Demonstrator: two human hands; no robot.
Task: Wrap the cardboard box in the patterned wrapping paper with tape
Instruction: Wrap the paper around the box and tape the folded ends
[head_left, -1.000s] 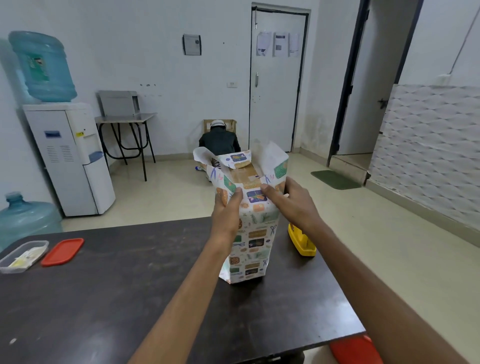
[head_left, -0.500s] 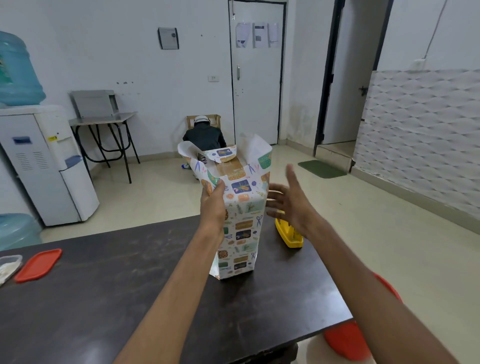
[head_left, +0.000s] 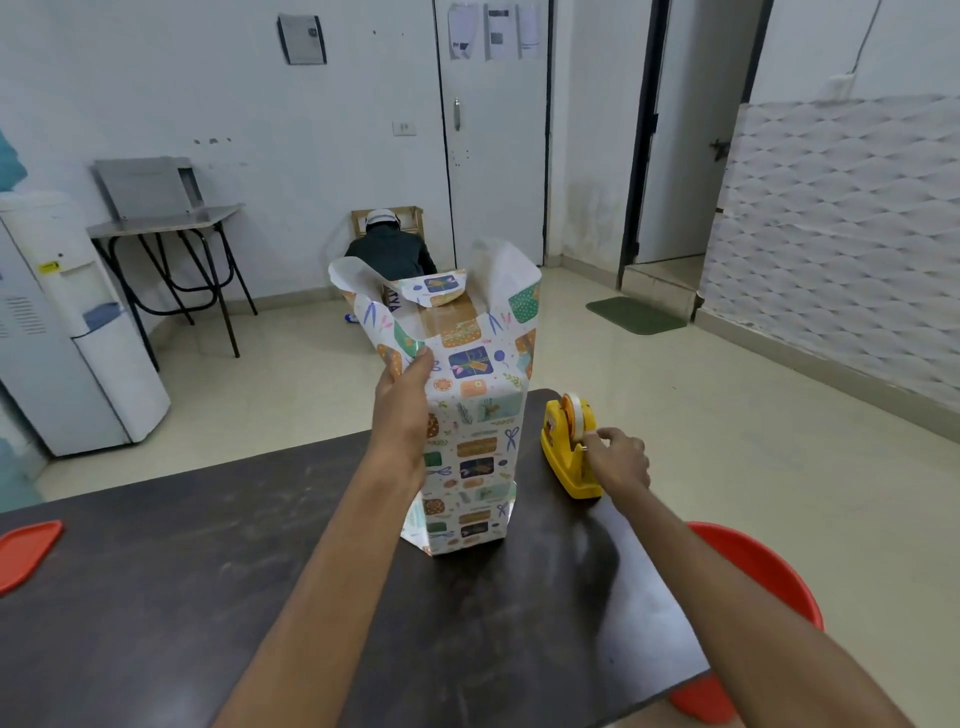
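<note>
While left (head_left: 402, 410) clasps box (head_left: 448, 316) (upright), right (head_left: 618, 460) pinches tape (head_left: 573, 410)

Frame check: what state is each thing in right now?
cardboard box: upright on table, top uncovered.
wrapping paper: round box sides, top flaps open.
tape dispenser: upright on table, beside box.
left grip: holds wrapping paper at upper side.
right grip: pinches at tape dispenser's cutter.
door: shut.
</note>
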